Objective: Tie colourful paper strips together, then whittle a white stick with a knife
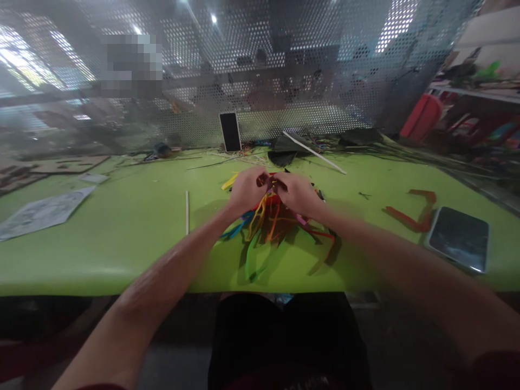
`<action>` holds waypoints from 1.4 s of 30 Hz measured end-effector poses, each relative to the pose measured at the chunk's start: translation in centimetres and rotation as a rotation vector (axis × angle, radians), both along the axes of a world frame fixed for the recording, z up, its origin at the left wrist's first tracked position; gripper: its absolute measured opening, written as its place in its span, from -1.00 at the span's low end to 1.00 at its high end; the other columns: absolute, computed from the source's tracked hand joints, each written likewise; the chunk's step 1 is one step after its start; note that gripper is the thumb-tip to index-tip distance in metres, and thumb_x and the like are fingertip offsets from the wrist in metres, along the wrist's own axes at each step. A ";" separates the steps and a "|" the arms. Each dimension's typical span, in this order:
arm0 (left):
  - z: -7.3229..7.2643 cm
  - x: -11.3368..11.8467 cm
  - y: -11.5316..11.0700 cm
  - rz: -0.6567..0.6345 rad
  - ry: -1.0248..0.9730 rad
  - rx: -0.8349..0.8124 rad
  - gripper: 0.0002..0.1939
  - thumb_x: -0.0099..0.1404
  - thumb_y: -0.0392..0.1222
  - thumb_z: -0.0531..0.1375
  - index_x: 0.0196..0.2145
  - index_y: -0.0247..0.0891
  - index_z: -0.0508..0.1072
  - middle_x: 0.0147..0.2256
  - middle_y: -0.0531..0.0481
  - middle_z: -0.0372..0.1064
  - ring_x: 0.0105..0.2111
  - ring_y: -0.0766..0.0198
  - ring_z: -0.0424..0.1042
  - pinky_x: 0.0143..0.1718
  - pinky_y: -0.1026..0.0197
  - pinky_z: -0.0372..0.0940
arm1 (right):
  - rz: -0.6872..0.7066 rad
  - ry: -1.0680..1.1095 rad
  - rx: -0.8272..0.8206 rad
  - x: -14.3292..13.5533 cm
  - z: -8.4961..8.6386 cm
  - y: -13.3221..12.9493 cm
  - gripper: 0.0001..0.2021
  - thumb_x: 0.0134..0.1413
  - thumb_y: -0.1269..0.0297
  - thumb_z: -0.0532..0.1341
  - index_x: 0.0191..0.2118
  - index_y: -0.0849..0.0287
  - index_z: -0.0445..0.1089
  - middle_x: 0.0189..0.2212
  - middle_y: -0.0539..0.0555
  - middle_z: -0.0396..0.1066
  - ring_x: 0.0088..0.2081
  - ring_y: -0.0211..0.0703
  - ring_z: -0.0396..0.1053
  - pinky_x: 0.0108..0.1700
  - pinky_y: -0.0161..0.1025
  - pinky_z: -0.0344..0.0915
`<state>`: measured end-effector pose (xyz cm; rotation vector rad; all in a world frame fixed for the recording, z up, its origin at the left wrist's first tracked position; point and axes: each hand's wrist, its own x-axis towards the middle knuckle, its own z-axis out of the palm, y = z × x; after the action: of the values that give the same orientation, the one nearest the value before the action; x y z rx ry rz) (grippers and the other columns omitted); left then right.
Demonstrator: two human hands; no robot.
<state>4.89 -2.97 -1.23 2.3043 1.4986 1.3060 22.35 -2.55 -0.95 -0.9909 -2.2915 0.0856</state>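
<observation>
My left hand [249, 190] and my right hand [299, 194] meet over the middle of the green tabletop, with thumbs and fingers pinched close together. Between and beneath them is a bunch of coloured strips [271, 219] in red, orange, yellow, blue and green. Both hands grip the upper part of this bunch, though the fingertips partly hide the exact spot. Loose ends fan out toward the table's front edge; a green strip [248, 260] reaches furthest forward. A yellow strip end [229, 181] pokes out beyond my left hand.
A phone [231, 132] leans upright against a perforated metal screen [260, 76]. Flat at right lies another phone [459, 238] beside a bent red-orange strip [426, 219]. Pale sticks lie at left [187, 212] and back [314, 151]. A printed sheet [46, 211] is far left.
</observation>
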 end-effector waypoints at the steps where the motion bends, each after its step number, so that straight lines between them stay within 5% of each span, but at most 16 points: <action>1: 0.0 0.0 0.0 -0.002 -0.008 -0.001 -0.92 0.19 -0.29 0.17 -0.46 -0.23 0.43 -0.48 0.02 0.40 -0.46 0.28 0.31 -0.38 0.23 0.19 | -0.009 0.001 0.007 0.0 0.1 0.0 -0.77 0.25 0.39 0.08 -0.15 0.20 0.49 -0.25 0.18 0.56 -0.27 -0.04 0.41 -0.24 -0.20 0.17; 23: 0.1 0.2 -0.1 -0.034 0.005 0.067 -0.93 0.18 -0.31 0.20 -0.44 -0.24 0.48 -0.43 -0.02 0.44 -0.43 0.27 0.34 -0.37 0.22 0.23 | -0.034 0.061 0.078 0.3 0.0 0.1 -0.82 0.28 0.32 0.12 -0.30 0.17 0.45 -0.39 0.10 0.50 -0.38 -0.12 0.33 -0.32 -0.21 0.07; 35: 0.1 0.3 0.0 -0.022 -0.041 0.041 -0.95 0.16 -0.36 0.20 -0.41 -0.26 0.45 -0.44 0.01 0.43 -0.45 0.30 0.34 -0.38 0.25 0.24 | -0.062 0.075 0.059 0.3 0.4 -0.2 -0.81 0.22 0.40 0.12 -0.22 0.21 0.51 -0.33 0.14 0.54 -0.34 -0.10 0.37 -0.29 -0.23 0.08; 42: 0.0 0.2 -0.1 -0.076 -0.003 0.056 -0.94 0.19 -0.35 0.21 -0.37 -0.26 0.48 -0.39 -0.01 0.46 -0.41 0.30 0.37 -0.35 0.26 0.27 | -0.078 0.098 0.041 0.4 0.5 0.1 -0.82 0.21 0.38 0.12 -0.36 0.20 0.46 -0.43 0.11 0.49 -0.42 -0.16 0.31 -0.34 -0.24 0.04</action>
<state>5.10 -3.06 -1.22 2.3664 1.3765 1.3481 22.76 -2.47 -0.45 -1.0306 -2.1554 0.0527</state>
